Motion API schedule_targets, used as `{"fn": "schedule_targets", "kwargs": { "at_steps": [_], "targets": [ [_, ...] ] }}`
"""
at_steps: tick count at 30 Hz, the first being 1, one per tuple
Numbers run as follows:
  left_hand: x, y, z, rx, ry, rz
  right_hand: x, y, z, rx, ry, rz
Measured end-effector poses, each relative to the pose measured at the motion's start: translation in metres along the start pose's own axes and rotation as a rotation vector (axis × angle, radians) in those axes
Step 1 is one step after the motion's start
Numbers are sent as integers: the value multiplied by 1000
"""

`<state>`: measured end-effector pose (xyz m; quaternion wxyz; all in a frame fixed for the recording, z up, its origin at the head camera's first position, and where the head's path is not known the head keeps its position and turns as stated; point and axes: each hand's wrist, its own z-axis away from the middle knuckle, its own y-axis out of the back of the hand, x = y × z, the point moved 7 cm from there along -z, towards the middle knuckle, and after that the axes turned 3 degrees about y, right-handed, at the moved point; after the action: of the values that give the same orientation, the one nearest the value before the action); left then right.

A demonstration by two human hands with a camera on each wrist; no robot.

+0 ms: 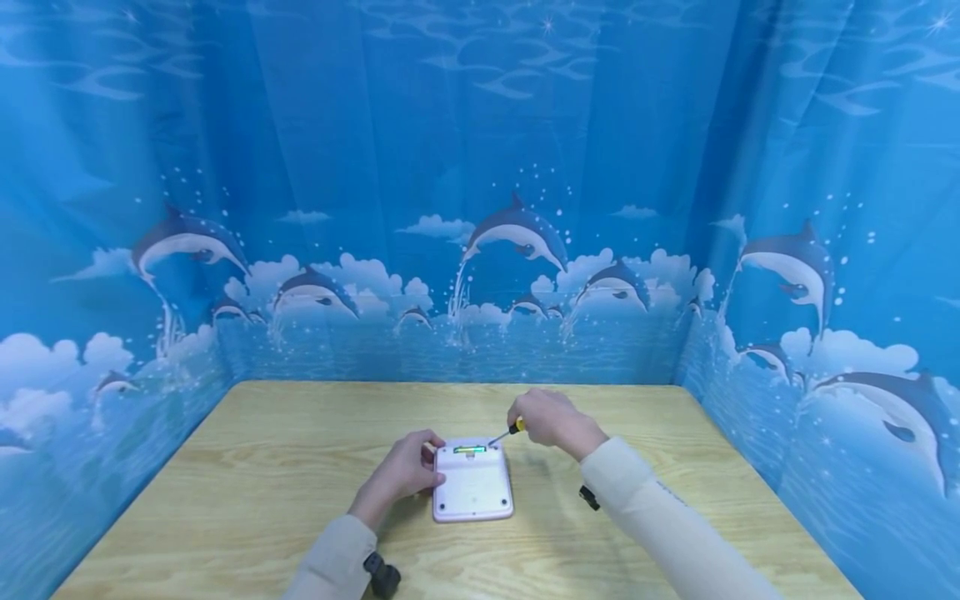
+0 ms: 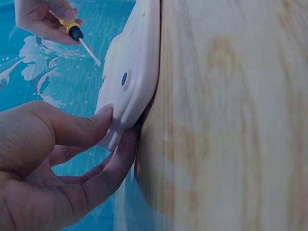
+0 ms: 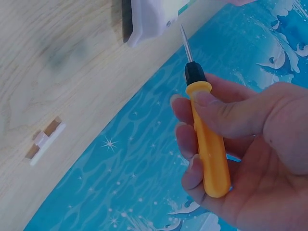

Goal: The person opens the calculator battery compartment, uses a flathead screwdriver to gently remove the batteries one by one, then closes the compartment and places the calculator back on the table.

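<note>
A white calculator-like device (image 1: pixel 472 487) lies back side up on the table, with dark round spots near its corners. A green and yellow battery (image 1: pixel 469 450) shows in the slot near its far edge. My left hand (image 1: pixel 408 467) pinches the left edge, thumb (image 2: pixel 89 127) on top and fingers beneath. In my right hand (image 1: pixel 551 417) is a screwdriver with a yellow handle (image 3: pixel 210 144), gripped between thumb and curled fingers. Its metal shaft (image 3: pixel 186 45) points at the device's far right corner, the tip close to a screw (image 3: pixel 168 23); whether they touch I cannot tell.
Under the device is a light wood-grain table (image 1: pixel 300 467). A small white plastic piece (image 3: pixel 47 144) lies on it in the right wrist view. Blue dolphin-print curtains (image 1: pixel 480 167) stand behind the table and along both sides.
</note>
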<state>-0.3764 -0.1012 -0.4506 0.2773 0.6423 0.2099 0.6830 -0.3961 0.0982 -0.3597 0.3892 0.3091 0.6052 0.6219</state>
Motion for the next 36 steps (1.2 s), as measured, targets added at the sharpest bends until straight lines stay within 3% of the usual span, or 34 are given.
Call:
{"fn": "schedule_targets", "kwargs": {
  "at_steps": [13,20,36],
  "targets": [
    [0,1,1,2,-16,4,-8,0,-5,-14,-6,74],
    [0,-1,2,-1,15,4,-14,-1,-7,-22,8,103],
    [0,-1,1,-6,23,7,-38,1,-14,-58,-4,381]
  ]
}}
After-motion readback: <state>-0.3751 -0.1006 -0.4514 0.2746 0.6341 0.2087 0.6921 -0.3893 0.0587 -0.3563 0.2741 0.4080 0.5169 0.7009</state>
